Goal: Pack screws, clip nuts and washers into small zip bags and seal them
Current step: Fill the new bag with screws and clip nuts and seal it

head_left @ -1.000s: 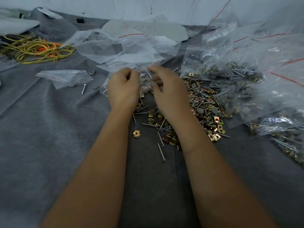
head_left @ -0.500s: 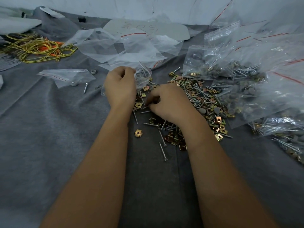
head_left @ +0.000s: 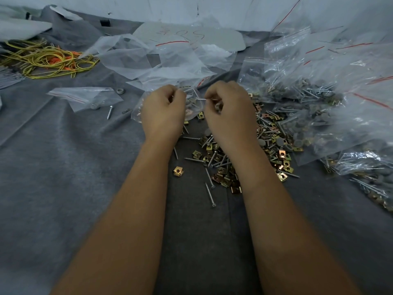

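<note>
Filling step: left hand (head_left: 162,111) pinches the small zip bag (head_left: 140,107) open mid-bench, right hand (head_left: 228,109) pinches a screw (head_left: 201,99) at its mouth. Next, I'd guess, slide it in cleanly.

The cloth (head_left: 63,188) is dark grey. The clip nuts (head_left: 221,167) are shiny gold and copper. The screws (head_left: 209,193) are silver. The bags (head_left: 340,67) are clear with red lines. The cords (head_left: 46,60) are yellow and orange.
</note>
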Demonstrator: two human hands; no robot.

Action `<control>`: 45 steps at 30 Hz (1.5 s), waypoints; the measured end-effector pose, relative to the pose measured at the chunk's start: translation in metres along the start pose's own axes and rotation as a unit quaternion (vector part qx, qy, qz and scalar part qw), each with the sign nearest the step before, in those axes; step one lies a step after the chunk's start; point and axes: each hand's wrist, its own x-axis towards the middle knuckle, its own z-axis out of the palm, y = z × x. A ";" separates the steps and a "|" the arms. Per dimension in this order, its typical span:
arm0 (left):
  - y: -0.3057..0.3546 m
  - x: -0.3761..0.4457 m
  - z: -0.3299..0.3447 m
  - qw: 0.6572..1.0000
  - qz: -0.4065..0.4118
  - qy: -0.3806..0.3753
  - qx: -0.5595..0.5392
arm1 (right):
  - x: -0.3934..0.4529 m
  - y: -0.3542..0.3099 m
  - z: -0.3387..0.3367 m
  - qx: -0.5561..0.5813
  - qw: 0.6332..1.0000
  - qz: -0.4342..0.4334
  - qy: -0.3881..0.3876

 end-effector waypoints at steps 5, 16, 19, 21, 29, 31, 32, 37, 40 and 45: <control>0.003 -0.001 -0.003 1.000 0.003 0.005 -0.022 | -0.002 -0.002 0.007 0.019 0.998 -0.037 -0.049; 0.000 0.005 -0.005 0.996 -0.049 0.057 -0.057 | -0.004 0.004 0.009 -0.162 0.946 -0.017 -0.278; -0.001 0.006 -0.005 0.995 -0.051 0.051 -0.063 | -0.004 0.005 0.008 -0.154 0.951 -0.015 -0.267; 0.000 0.005 -0.005 0.996 -0.048 0.049 -0.061 | -0.004 0.004 0.008 -0.151 0.954 -0.013 -0.260; 0.000 0.003 -0.006 0.997 -0.052 0.044 -0.047 | -0.006 0.003 0.005 -0.128 0.985 0.024 -0.112; -0.001 0.002 -0.005 0.998 -0.034 0.034 -0.032 | -0.005 0.002 0.003 -0.092 0.993 0.053 -0.047; -0.001 0.001 -0.004 0.999 -0.024 0.026 -0.018 | -0.004 0.002 0.002 -0.069 0.996 0.053 -0.021; 0.000 -0.001 -0.002 1.000 -0.003 -0.003 0.002 | -0.002 -0.001 0.003 -0.018 0.999 -0.029 -0.005; 0.001 -0.001 -0.004 1.000 -0.010 0.004 -0.017 | -0.004 -0.003 0.007 -0.008 0.999 -0.049 -0.017; 0.001 0.005 -0.007 0.994 -0.069 0.050 -0.068 | -0.004 0.000 0.009 -0.030 0.999 0.005 -0.017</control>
